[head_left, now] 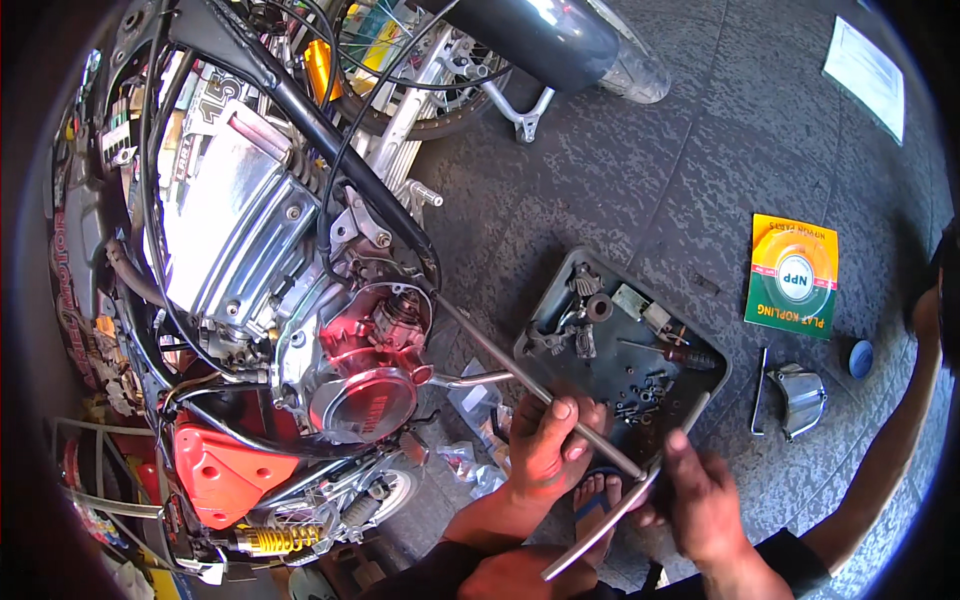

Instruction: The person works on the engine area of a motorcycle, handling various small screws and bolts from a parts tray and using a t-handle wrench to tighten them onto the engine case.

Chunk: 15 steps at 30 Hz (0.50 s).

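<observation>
A long steel T-handle wrench (497, 352) slants from the open engine side of a motorcycle down to my hands. My left hand (552, 445) is closed round its shaft, a little short of the crossbar. On the crossbar, close to the joint, my right hand (700, 498) grips with the thumb on top. The far tip of the shaft meets the engine's edge beside the frame tube, and its exact seat is hidden. Next to it sits the red engine cavity with internal parts showing, above a round engine cover (368, 405).
A dark tray (722, 372) with gears, bolts and a screwdriver (690, 357) lies beyond my hands. Right of it are a yellow-green parts packet (795, 275), a hex key (760, 390), a metal cover (800, 402) and a blue cap (860, 358). Another person's bare arm (895, 440) shows at right.
</observation>
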### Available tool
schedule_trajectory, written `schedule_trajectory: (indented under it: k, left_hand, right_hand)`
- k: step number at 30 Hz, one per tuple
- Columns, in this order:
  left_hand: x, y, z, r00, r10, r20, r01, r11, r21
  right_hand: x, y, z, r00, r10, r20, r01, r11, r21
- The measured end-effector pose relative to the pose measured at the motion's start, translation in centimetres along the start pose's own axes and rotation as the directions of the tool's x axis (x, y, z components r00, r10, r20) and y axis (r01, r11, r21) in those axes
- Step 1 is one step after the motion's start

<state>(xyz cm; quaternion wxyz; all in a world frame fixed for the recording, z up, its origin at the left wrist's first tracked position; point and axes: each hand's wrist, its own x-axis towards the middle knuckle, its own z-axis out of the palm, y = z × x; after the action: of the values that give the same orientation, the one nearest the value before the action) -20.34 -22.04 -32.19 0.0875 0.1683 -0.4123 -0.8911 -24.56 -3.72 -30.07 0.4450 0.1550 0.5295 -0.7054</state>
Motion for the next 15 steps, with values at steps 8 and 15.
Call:
schedule_trajectory:
  k: [8,15]
  left_hand:
    - [-0.3,0.6,0.4,0.995,-0.020,-0.097,0.026,0.998,0.056]
    - [-0.3,0.5,-0.9,0.999,-0.031,-0.021,0.030,0.999,-0.029]
  right_hand:
    - [-0.2,-0.7,0.2,0.536,-0.781,0.321,0.644,0.132,-0.754]
    - [-0.3,-2.7,0.5,0.998,-0.021,0.053,0.025,0.997,-0.077]
